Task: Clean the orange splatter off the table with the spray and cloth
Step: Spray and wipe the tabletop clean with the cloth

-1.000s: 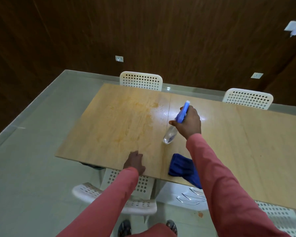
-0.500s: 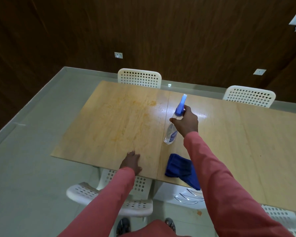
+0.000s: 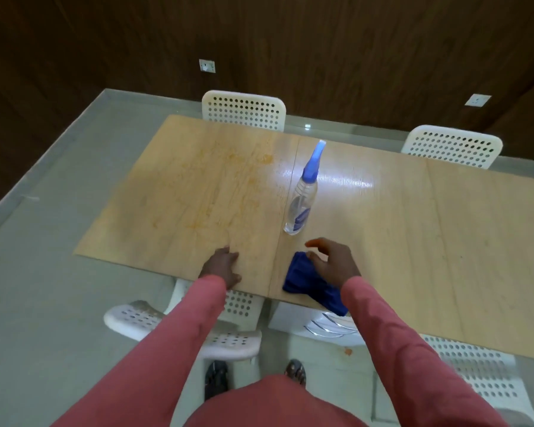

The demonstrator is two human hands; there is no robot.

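Note:
Orange splatter [image 3: 216,192] streaks the left half of the light wooden table [image 3: 413,229]. A clear spray bottle [image 3: 302,204] with a blue nozzle stands upright near the table's middle seam, with no hand on it. A dark blue cloth [image 3: 309,282] lies crumpled at the near edge, partly hanging over it. My right hand [image 3: 333,260] hovers just above the cloth's far end, fingers spread, fingertips at or near the fabric. My left hand [image 3: 222,266] rests flat on the near edge, left of the seam, holding nothing.
Two white perforated chairs [image 3: 244,109] [image 3: 450,144] stand at the table's far side. More white chairs [image 3: 182,328] sit under the near edge by my legs. A small orange spot [image 3: 348,351] marks the grey floor. Dark wood walls enclose the room.
My right hand set the spray bottle upright on the table, let go, and drew back toward me to the blue cloth. My left hand stayed on the near edge.

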